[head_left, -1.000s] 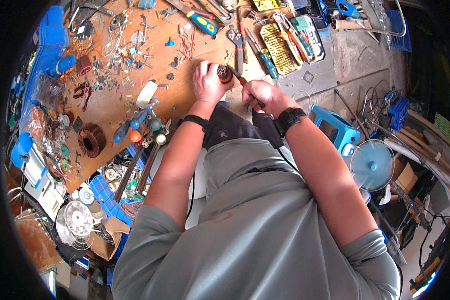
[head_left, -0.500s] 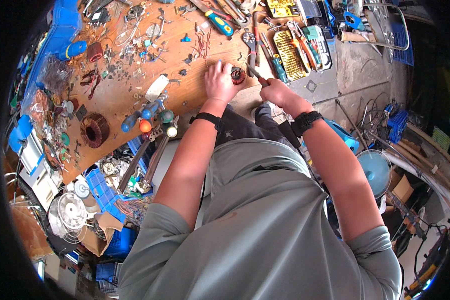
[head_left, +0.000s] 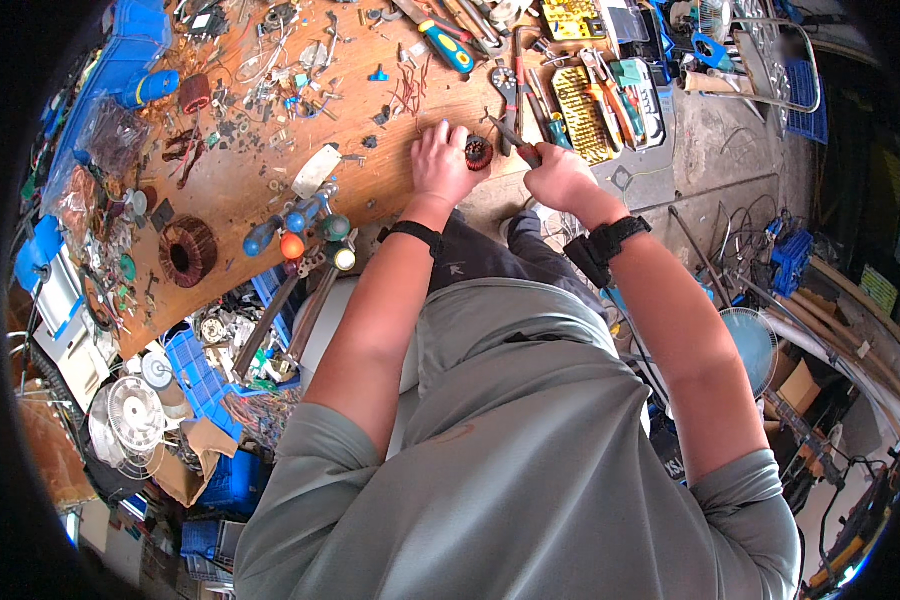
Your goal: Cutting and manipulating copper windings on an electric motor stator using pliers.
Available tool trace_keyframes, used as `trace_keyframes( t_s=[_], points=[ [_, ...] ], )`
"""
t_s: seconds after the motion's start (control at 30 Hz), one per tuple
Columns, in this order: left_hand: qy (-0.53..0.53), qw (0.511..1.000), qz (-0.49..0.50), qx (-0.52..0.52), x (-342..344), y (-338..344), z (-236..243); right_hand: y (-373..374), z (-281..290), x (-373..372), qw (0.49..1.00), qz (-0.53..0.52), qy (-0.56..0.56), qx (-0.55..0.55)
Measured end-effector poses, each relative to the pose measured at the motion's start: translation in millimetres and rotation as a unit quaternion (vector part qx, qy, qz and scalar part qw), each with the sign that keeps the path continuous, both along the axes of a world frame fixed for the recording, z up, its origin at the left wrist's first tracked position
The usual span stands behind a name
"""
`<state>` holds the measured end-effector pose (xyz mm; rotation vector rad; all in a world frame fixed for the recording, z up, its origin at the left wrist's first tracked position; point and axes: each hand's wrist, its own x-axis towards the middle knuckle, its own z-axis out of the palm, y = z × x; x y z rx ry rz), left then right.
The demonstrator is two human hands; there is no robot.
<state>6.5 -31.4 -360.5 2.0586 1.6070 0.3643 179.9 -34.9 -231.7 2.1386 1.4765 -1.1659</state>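
Note:
My left hand [head_left: 439, 160] rests at the bench's near edge, fingers curled and closed on a small copper-wound ring [head_left: 478, 152] at its right side. My right hand [head_left: 555, 175] is closed round the reddish handle of a narrow dark-tipped tool [head_left: 515, 140], whose tip sits just above and right of the ring, near a thin wire. Beyond it lie a black-and-red wrench [head_left: 505, 90], screwdrivers [head_left: 555, 128] and a yellow bit set [head_left: 580, 110]. Red wire scraps [head_left: 410, 90] lie above my left hand.
The cluttered wooden bench [head_left: 370, 170] holds a larger copper coil [head_left: 187, 250], blue-handled tools [head_left: 262, 234] and a blue tray [head_left: 98, 90]. Blue baskets [head_left: 195, 378] and a white fan [head_left: 132, 413] are at lower left; a blue fan [head_left: 750, 340], cables and long tubes [head_left: 850, 320] are at right.
A second ago the tool met the ring; since then my right hand has drawn it away rightward, its tip now above the ring. My left hand stays on the ring. The view has shifted.

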Motion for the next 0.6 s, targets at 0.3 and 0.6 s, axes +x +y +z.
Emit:
trace_keyframes(
  t_s=[0.3,0.6],
  points=[
    [-0.011,0.999,-0.009,0.037,0,1,-4,-33,17,-8,0.976,0.179,-0.104,0.073],
    [-0.005,1.0,-0.007,0.03,0,0,3,-4,-11,-6,1.0,-0.004,-0.013,0.004]
  ],
)
